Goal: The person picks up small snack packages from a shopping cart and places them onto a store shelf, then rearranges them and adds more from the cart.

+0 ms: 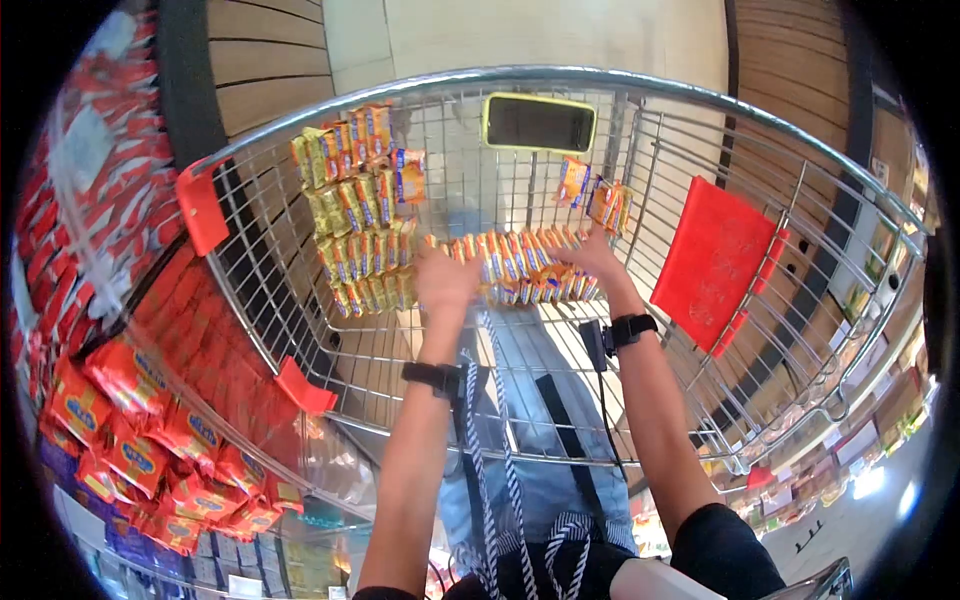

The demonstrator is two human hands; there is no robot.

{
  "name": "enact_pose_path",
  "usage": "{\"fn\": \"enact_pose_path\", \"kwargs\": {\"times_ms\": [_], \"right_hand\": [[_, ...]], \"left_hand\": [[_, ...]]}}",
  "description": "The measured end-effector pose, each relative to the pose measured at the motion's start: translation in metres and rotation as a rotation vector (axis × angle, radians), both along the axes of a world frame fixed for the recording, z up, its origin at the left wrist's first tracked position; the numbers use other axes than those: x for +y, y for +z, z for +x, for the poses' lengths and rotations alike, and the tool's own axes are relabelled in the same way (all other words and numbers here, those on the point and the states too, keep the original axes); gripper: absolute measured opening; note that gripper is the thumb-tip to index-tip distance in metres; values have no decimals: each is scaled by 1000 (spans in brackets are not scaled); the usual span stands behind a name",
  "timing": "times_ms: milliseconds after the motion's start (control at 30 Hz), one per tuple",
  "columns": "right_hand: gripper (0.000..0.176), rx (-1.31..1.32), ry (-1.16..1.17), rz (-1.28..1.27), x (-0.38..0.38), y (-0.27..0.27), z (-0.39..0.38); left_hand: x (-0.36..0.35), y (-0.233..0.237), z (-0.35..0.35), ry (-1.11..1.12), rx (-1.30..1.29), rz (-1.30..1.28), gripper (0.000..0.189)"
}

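My left hand (447, 278) is at the left end of a row of small orange-and-yellow packets (520, 256) inside the wire shopping cart (480, 75). Its fingers are blurred, and their hold on the packets is unclear. At the right end of the row is my right hand (598, 262), fingers spread against the packets. Just beyond it, a few loose packets (610, 205) lie near another packet (573, 182). Several stacked rows of similar packets (360, 205) fill the cart's left side, with one orange packet (409, 175) beside them.
A phone in a yellow-green case (540, 123) lies at the cart's far side. The cart has a red panel (715, 262) on the right. Red packets (140, 455) fill a shelf at the left. More shelves stand at the right.
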State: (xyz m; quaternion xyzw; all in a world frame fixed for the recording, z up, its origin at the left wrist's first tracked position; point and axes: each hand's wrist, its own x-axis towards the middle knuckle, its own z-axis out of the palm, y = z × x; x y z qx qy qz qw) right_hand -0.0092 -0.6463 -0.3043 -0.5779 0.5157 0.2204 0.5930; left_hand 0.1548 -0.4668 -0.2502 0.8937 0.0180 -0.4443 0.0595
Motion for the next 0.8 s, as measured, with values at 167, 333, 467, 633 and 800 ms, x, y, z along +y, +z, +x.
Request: {"fn": "enact_pose_path", "kwargs": {"times_ms": [167,333,467,633,800], "right_hand": [[87,72,-148,-29,7,64,21],[86,-22,-130,-71,7,110,29],[85,-85,-136,-100,22,166,47],[73,-266,-171,-129,59,244,61],[70,-430,-139,-46,93,281,59]], "left_hand": [[6,28,-6,6,-194,-144,81],[3,106,18,62,-227,-195,79],[19,167,24,23,-491,-336,75],[56,260,22,11,-686,-375,78],[101,338,6,8,-854,-334,78]]}}
